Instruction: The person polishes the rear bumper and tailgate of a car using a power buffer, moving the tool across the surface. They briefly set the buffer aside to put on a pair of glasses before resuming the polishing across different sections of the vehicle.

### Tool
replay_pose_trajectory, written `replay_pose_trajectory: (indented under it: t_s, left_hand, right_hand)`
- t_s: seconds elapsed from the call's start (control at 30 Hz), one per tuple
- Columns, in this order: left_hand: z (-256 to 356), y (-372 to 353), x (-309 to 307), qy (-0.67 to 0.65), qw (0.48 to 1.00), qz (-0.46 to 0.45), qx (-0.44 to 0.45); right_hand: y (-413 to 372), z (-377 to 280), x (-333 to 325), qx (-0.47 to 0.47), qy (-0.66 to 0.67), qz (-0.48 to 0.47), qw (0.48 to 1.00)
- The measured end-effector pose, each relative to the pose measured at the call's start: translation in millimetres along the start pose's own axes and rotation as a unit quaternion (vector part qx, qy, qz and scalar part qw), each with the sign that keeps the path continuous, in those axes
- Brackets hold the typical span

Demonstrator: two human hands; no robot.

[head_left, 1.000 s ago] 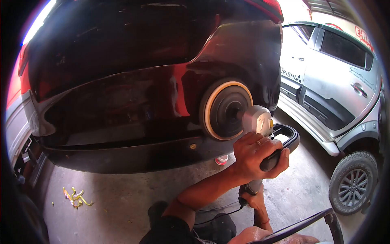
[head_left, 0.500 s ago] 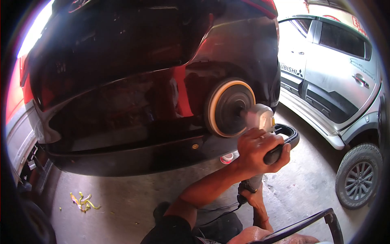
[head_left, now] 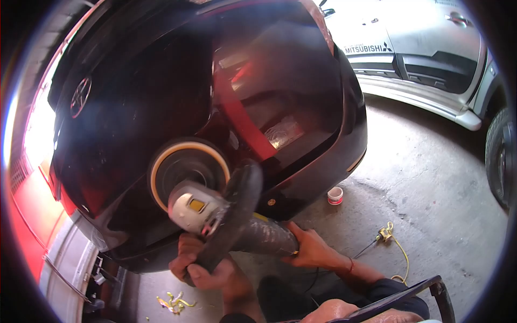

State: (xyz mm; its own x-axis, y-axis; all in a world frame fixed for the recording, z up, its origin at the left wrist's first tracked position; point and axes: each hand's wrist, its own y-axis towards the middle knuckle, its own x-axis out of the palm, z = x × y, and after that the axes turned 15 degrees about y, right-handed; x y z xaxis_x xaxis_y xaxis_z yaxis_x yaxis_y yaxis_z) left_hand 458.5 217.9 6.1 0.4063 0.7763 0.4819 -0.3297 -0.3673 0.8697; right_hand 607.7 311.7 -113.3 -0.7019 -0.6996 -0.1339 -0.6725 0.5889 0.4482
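A rotary polisher (head_left: 264, 234) with a grey metal head is pressed toward the rear of a dark car (head_left: 145, 97). Its round polishing pad (head_left: 189, 167), edged in orange, looks blurred and sits against or very near the lower tailgate; exact contact cannot be made out. My left hand (head_left: 207, 264) is closed around the lower end of the black loop handle. Around the rear of the polisher's body my right hand (head_left: 312, 247) is wrapped, a thin red band on its wrist. Part of the pad is hidden behind the machine's head.
A silver pickup (head_left: 414, 48) is parked at the right. On the concrete floor are a small red-and-white tub (head_left: 335, 196), a yellow cord with a plug connection (head_left: 385, 232) and yellow-green scraps (head_left: 175, 303). A red vehicle (head_left: 37, 215) stands at the left.
Both hands have swung the polisher leftward across the car, from the right corner above the bumper to the lower tailgate. The view has shifted too, bringing the cord connection into sight.
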Motion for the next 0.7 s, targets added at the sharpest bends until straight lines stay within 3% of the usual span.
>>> replay_pose_trajectory:
  t_s: [0.17, 0.27, 0.37, 0.47, 0.5, 0.57, 0.63, 0.7]
  left_hand:
    - [1, -6, 23, 0.034, 0.999, -0.005, 0.019]
    - [8, -23, 58, 0.052, 0.996, -0.059, 0.038]
    - [9, -45, 102, 0.102, 0.985, -0.097, 0.097]
    - [14, -57, 162, -0.046, 0.972, -0.173, 0.155]
    - [11, -69, 176, -0.100, 0.965, -0.226, 0.091]
    - [18, -79, 219, -0.139, 0.953, -0.239, 0.122]
    - [23, -102, 261, -0.196, 0.947, -0.239, 0.084]
    - [35, -124, 299, -0.210, 0.939, -0.274, -0.005]
  right_hand:
    - [-2, -1, -22, -0.008, 0.022, -0.010, 1.000]
    - [-13, 1, -51, 0.026, 0.067, 0.025, 0.997]
    - [-19, 15, -74, -0.026, 0.111, 0.095, 0.989]
    - [-19, 30, -100, -0.046, 0.126, 0.170, 0.976]
    - [-20, 38, -110, -0.047, 0.124, 0.165, 0.977]
    - [-22, 48, -129, -0.002, 0.131, 0.226, 0.965]
    - [-25, 59, -150, 0.017, 0.133, 0.254, 0.958]
    - [-31, 83, -180, 0.038, 0.165, 0.288, 0.943]
